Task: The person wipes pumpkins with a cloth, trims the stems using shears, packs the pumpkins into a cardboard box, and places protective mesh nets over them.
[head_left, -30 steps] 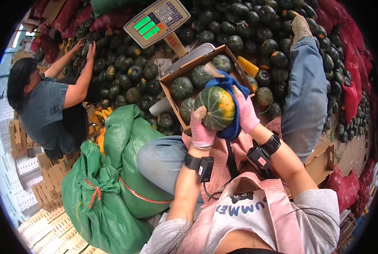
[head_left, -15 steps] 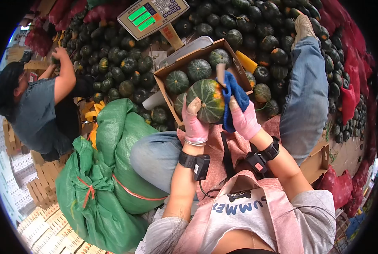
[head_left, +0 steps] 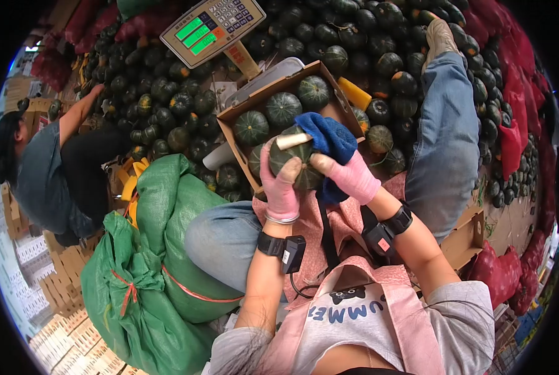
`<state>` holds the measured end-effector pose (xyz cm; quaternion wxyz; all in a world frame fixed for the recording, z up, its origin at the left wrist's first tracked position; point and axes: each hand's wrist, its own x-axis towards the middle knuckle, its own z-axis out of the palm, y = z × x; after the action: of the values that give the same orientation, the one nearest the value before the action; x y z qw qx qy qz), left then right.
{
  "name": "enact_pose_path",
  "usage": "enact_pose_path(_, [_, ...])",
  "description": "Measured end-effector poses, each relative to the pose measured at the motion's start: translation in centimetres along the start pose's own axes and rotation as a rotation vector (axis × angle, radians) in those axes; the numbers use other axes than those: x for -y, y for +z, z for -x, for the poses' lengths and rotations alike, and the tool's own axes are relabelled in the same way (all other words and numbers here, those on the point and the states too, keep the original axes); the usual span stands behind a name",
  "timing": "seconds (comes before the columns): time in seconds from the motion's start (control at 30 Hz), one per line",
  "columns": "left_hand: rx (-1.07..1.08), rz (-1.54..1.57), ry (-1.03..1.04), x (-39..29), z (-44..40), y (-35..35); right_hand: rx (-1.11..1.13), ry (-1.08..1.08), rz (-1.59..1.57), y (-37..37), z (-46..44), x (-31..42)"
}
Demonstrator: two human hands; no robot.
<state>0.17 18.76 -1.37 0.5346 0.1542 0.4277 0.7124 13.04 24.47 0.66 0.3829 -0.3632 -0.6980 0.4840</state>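
A dark green striped pumpkin (head_left: 301, 152) is held between my two pink-gloved hands, over the near side of an open cardboard box (head_left: 228, 117). My left hand (head_left: 281, 178) wraps round its left side. From the right, my right hand (head_left: 348, 175) presses its thumb on the pumpkin and grips a blue cloth (head_left: 331, 139). A pale stick-like piece (head_left: 293, 141) lies across the pumpkin's top; what holds it is hidden. Several other green pumpkins (head_left: 284, 109) sit in the box, which rests at the pan of a scale (head_left: 212, 28) with a lit green display.
Many pumpkins (head_left: 389, 64) are heaped beyond the box. A tied green sack (head_left: 167, 250) lies left of my knee. Another person (head_left: 51, 169) crouches at far left, reaching to the heap. Red net bags (head_left: 511, 62) line the right; an open carton (head_left: 468, 240) lies right of me.
The pumpkin has turned, so its orange patch no longer shows. The cloth and my right hand have moved across its top. The other person's arm has lowered towards the heap.
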Motion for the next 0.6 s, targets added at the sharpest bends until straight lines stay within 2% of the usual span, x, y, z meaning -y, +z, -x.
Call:
enact_pose_path(0.03, [0.057, -0.037, 0.026, 0.1, -0.3, -0.1, -0.019, 0.013, -0.08, -0.1, -0.2, -0.3])
enact_pose_path(0.1, [0.033, 0.098, -0.089, 0.2, 0.0, -0.1, -0.055, 0.039, -0.24, -0.3, -0.4, -1.6])
enact_pose_path(0.13, [0.042, 0.157, -0.142, 0.1, 0.2, 0.0, -0.138, 0.359, -0.546, 0.1, 0.7, -1.9])
enact_pose_path(0.2, [0.061, 0.271, -0.248, -0.4, 0.5, 0.6, -0.156, 0.402, -0.648, 0.2, 0.8, -1.9])
enact_pose_path(0.23, [0.055, 0.219, -0.213, -0.3, 0.5, 0.6, -0.161, 0.435, -0.686, 0.2, 0.6, -1.5])
enact_pose_path(0.33, [0.029, 0.11, -0.126, 0.0, 0.0, 0.7, -0.12, 0.398, -0.56, 0.2, 0.8, -0.8])
enact_pose_path(0.43, [-0.106, -0.05, -0.02, 1.1, -0.4, 0.0, -0.086, 0.355, 0.07, 1.9, 3.6, 1.3])
enact_pose_path(0.5, [0.0, -0.297, 0.134, 2.9, 0.0, -1.0, -0.202, 0.14, 0.0, 3.1, 4.4, -3.8])
enact_pose_path(0.57, [0.052, -0.281, 0.011, 2.4, 0.8, 0.2, -0.122, 0.074, -0.014, 0.2, 2.0, -2.5])
enact_pose_path(0.6, [0.133, -0.26, -0.091, 2.4, 0.9, 0.2, -0.225, 0.282, -0.272, 0.1, 1.7, -3.4])
